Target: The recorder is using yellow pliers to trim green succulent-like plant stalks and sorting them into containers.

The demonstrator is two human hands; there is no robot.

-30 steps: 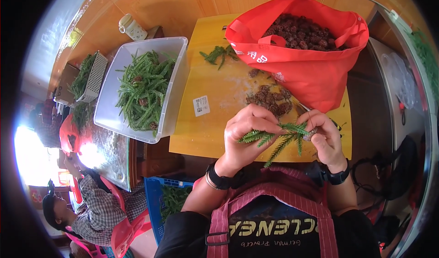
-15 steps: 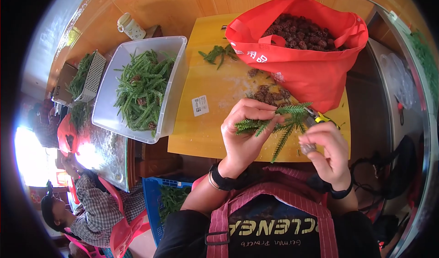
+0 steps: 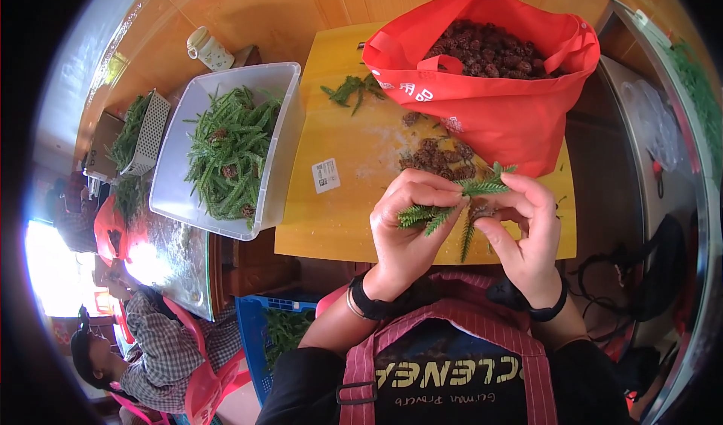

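Note:
My left hand (image 3: 407,225) is closed in a pinch on a green artificial pine sprig (image 3: 489,186), above the front part of a yellow board (image 3: 354,225). The sprig's needled branches fan out on both sides of the fingers, and one points down. Facing it, my right hand (image 3: 533,233) is closed on a small brown pine cone (image 3: 480,211), which it holds against the middle of the sprig. The fingers partly hide where cone and sprig meet. Just beyond my hands, loose pine cones (image 3: 433,159) lie in a heap on the board.
A red bag (image 3: 497,120) full of pine cones stands at the back right. On the left is a clear plastic bin (image 3: 290,123) of sprigs with cones. Loose greenery (image 3: 346,92) and a white label (image 3: 325,175) lie on the board. A blue basket (image 3: 248,327) and a seated person (image 3: 158,350) are lower left.
My right hand has moved up and left, bringing the pine cone to the sprig. The yellow-handled tool seen beside the right hand earlier is now hidden.

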